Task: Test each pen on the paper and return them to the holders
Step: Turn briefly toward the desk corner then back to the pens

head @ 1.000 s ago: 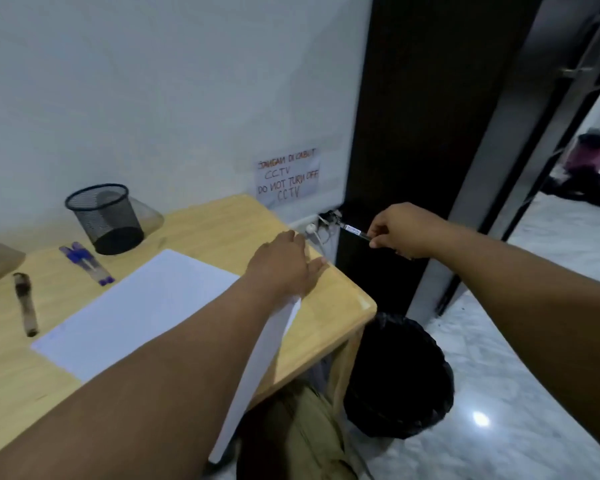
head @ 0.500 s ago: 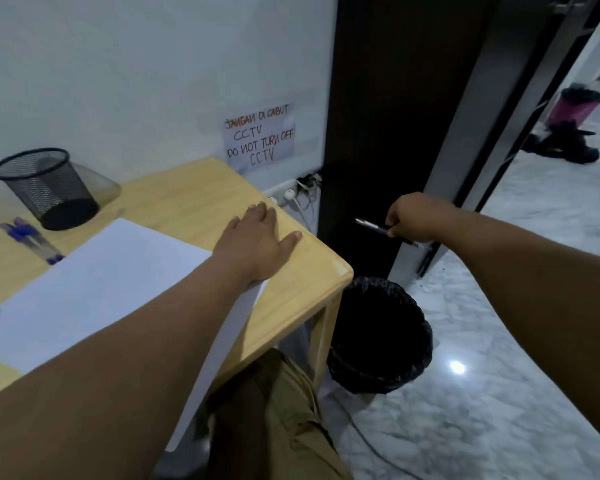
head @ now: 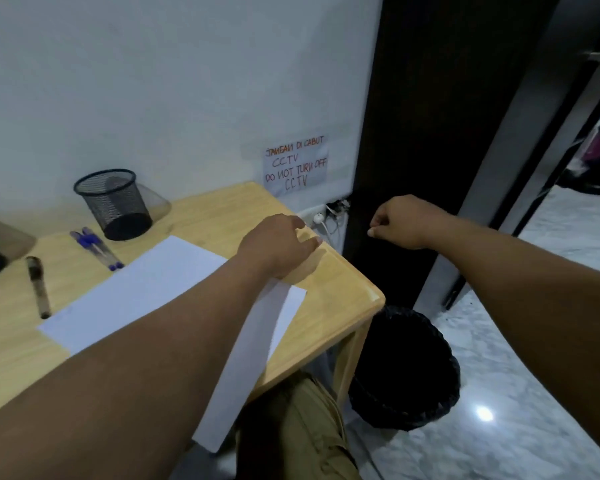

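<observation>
Leftmost, a dark pen (head: 38,287) lay on the wooden table (head: 340,289), well to the left of the left hand (head: 278,245) and apart from the paper (head: 146,292). Next, two blue-capped pens (head: 96,249) lay side by side just off the sheet's far-left edge, near a black mesh holder (head: 115,204) standing upright by the wall. The paper ran under the left forearm, its near corner overhanging the table edge. The left hand rested palm down on the sheet's far corner, fingers loosely spread, gripping nothing. A handwritten CCTV notice (head: 296,164) hung on the wall beyond it. The right hand (head: 400,221), off the table's right end, was curled shut above a black bin (head: 406,372); whether it pinched a pen cannot be told.
</observation>
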